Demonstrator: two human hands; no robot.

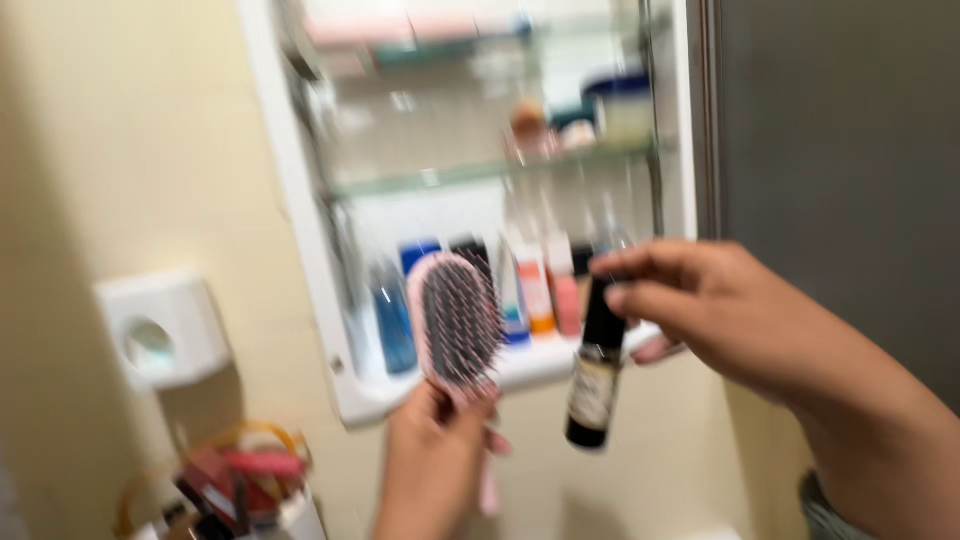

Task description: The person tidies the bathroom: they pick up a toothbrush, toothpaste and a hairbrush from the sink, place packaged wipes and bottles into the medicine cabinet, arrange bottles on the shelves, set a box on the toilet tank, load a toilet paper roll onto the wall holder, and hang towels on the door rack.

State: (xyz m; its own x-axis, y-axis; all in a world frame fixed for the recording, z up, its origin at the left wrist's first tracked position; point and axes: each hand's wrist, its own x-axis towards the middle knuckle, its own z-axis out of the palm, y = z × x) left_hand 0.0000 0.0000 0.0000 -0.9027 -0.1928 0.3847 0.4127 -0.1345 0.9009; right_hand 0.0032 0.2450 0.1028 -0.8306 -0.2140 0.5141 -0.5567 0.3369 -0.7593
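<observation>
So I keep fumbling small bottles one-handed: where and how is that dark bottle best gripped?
Grip the dark bottle around its slim black upper section, coming in from the right side, as the right hand does with fingertips pinching near the top. It hangs upright, and the wider labelled body below is free. The left hand is taken up with the pink hairbrush. The picture is blurred, so finer detail is uncertain.

Cabinet shelf [560,365] carries blurred bottles [392,318] and tubes [535,290].

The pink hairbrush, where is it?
In the head view, the pink hairbrush is held upright in the left hand, before the open cabinet.
</observation>
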